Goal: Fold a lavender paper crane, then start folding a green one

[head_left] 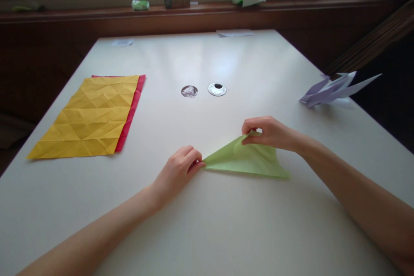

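Both hands on the tabletop [207, 233], forearms coming in from the bottom corners. Left hand [179, 170]: fingers curled tight, pinching the left tip of the green paper [249, 161]. Right hand [270, 131]: thumb and fingers closed on the paper's top corner, lifting that edge slightly off the surface.

Green paper: folded into a triangle, pale green, long edge nearest the person, lying near centre and front of the tabletop, between the two hands.

Tabletop: white, glossy. Yellow sheet [90, 116], heavily creased in a grid, lies at left over a red sheet [131, 114] that shows along its right edge. Two round holes [217, 89] mid-table, well beyond the hands. Lilac folded paper [333, 89] at the right edge. Window sill [291, 6] behind carries a small box [176, 0] and some wrappers; dark wood below it.
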Action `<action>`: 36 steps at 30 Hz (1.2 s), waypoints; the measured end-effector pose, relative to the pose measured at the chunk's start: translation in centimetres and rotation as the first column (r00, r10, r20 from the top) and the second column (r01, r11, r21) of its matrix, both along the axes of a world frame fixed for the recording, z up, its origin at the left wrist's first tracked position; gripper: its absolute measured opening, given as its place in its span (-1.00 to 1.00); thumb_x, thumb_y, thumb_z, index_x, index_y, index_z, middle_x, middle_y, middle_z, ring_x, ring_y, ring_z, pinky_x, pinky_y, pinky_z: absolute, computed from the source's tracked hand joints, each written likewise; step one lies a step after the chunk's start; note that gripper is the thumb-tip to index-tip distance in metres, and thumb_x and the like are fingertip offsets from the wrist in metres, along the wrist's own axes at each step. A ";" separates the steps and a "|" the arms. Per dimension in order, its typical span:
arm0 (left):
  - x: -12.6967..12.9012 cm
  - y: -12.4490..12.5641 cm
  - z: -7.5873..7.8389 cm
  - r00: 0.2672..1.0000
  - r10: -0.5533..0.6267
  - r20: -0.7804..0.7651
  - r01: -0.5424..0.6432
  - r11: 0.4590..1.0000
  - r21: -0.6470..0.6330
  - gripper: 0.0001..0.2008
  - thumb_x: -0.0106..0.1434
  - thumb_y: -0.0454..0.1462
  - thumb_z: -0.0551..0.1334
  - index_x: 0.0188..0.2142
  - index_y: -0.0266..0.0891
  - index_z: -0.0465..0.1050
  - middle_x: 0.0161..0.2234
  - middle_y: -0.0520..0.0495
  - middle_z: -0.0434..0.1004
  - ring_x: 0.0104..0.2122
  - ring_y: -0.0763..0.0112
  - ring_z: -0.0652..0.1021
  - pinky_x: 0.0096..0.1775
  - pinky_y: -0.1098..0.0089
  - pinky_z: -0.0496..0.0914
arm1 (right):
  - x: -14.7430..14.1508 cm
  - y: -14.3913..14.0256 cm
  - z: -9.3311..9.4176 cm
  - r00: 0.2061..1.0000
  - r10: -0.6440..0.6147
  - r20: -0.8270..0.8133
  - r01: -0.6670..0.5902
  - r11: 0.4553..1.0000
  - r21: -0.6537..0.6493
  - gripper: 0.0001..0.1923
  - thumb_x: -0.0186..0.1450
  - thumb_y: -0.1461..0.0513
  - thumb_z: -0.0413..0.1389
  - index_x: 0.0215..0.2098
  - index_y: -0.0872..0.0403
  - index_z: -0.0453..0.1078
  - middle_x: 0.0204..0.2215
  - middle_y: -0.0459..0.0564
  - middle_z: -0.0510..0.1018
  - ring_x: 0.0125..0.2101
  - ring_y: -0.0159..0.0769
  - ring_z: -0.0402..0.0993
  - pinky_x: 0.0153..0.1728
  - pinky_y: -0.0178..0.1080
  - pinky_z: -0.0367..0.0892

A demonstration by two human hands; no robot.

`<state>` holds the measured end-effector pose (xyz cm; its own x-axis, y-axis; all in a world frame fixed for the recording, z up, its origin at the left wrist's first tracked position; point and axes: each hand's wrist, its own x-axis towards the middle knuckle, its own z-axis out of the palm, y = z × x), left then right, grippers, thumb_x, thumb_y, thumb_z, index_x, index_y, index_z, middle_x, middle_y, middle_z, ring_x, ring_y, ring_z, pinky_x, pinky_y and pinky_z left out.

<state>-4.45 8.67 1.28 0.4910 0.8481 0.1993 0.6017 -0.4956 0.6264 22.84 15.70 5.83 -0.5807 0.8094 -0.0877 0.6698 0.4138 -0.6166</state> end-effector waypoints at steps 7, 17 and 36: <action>0.0 0.0 -0.1 0.999 -0.039 0.002 0.039 0.999 0.001 -0.92 0.25 -0.36 0.07 -0.39 -0.23 0.27 -0.42 0.03 0.31 -0.41 0.49 0.35 -0.36 0.50 0.25 | 1.8 -0.8 0.4 0.994 0.001 0.113 0.015 0.990 -0.138 -0.77 0.12 0.11 0.13 -0.31 0.07 0.39 -0.42 -0.08 0.49 -0.46 -0.38 0.38 -0.44 -0.33 0.29; -0.1 0.0 0.1 0.974 -0.223 0.043 0.218 0.971 0.097 -0.72 0.28 -0.44 0.01 -0.04 -0.22 0.27 -0.15 -0.11 0.42 -0.15 0.41 0.39 -0.13 0.39 0.34 | 3.3 -3.8 -1.3 0.990 -0.058 -0.125 0.088 0.964 0.251 -0.87 0.19 0.29 0.04 -0.51 0.06 0.38 -0.44 -0.03 0.46 -0.44 -0.37 0.40 -0.45 -0.31 0.31; -0.2 -0.4 0.1 0.910 -0.383 -0.155 0.412 0.873 0.262 -0.64 0.27 -0.45 0.00 0.05 -0.27 0.23 -0.04 -0.20 0.41 -0.12 0.33 0.39 -0.11 0.31 0.40 | 1.8 -7.6 1.5 0.992 0.112 0.062 -0.128 0.915 0.383 -0.80 0.13 0.33 0.02 -0.26 0.00 0.28 -0.07 0.05 0.41 -0.05 -0.14 0.34 -0.11 -0.04 0.33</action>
<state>-4.69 8.31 1.36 0.8035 0.4913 0.3361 0.3654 -0.8528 0.3731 24.61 8.08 7.28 -0.6779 0.7094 0.1928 0.6200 0.6927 -0.3686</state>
